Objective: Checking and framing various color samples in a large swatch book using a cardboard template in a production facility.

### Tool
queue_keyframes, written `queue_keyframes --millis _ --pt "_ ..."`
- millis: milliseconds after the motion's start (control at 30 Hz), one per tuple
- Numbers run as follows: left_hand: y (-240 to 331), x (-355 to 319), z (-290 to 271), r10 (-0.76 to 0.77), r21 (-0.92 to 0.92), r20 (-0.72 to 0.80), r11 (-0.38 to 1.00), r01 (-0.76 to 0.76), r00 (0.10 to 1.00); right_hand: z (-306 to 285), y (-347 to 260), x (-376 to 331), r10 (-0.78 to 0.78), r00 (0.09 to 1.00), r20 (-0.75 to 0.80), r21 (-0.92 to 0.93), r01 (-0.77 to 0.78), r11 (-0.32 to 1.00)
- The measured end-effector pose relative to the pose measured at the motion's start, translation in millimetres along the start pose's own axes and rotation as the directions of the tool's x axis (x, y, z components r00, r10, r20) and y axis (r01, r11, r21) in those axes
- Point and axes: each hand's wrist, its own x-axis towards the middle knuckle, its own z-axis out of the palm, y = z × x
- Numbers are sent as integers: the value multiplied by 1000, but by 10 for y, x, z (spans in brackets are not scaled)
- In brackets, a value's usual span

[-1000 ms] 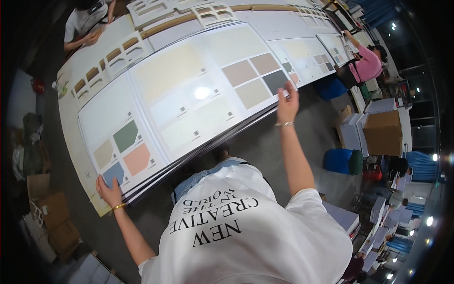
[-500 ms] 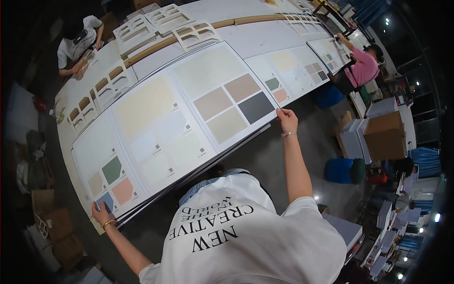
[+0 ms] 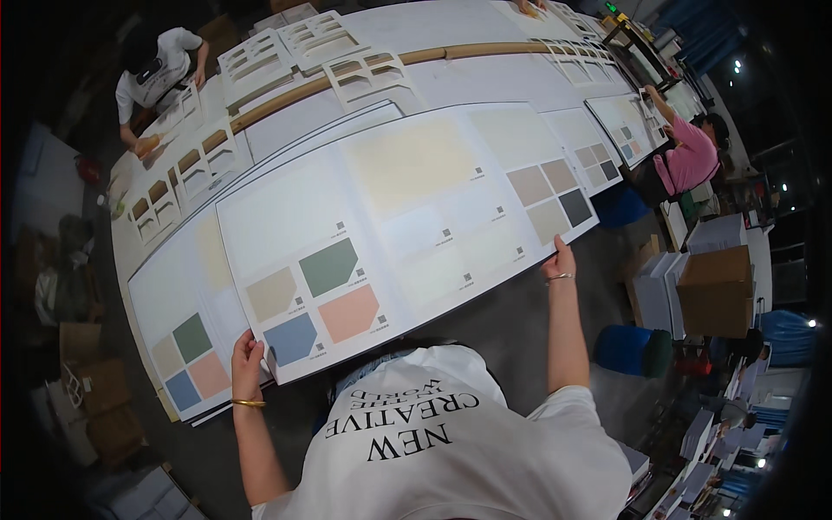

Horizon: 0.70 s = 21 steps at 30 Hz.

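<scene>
A large white colour-sample board [image 3: 407, 247], made up of joined panels, spans the space before me. Green, orange, blue, beige, brown and dark grey patches are printed on it. My left hand [image 3: 248, 357] grips its lower left corner, fingers closed on the edge. Along the near edge toward the right, my right hand [image 3: 562, 260] is closed on it too. Partly covered by it, a similar sample board [image 3: 165, 299] lies on the table at the left, with more sheets' edges showing behind. At the far right end another printed sample board [image 3: 585, 143] shows.
White cut-out frames [image 3: 204, 156] lie on the long table [image 3: 468, 82], with a brown tube [image 3: 425, 54] across it. A co-worker [image 3: 169, 74] works at the far left, another in pink [image 3: 689, 160] at the right. A cardboard box [image 3: 715, 290] and blue barrel [image 3: 631, 348] stand right.
Both hands have carried the top sample board to the right and slightly nearer, off the stack. The similar board beneath now shows at the left.
</scene>
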Motion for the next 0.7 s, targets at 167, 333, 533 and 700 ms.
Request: queue_keyframes --millis 167,333,533,700 --pt "242 224 115 -123 124 239 988 95 963 -238 -92 268 221 974 -53 191 -208 959" --pt "1146 58 1030 -29 -12 509 999 41 860 -636 -542 1113 -105 971 -215 53 119 991" --pt "1795 121 2755 42 -87 634 996 18 772 -179 -1120 1188 -125 986 -108 274 150 950" --pt "1406 226 4203 24 91 791 984 -156 611 -318 -86 656 293 955 47 185 -296 937"
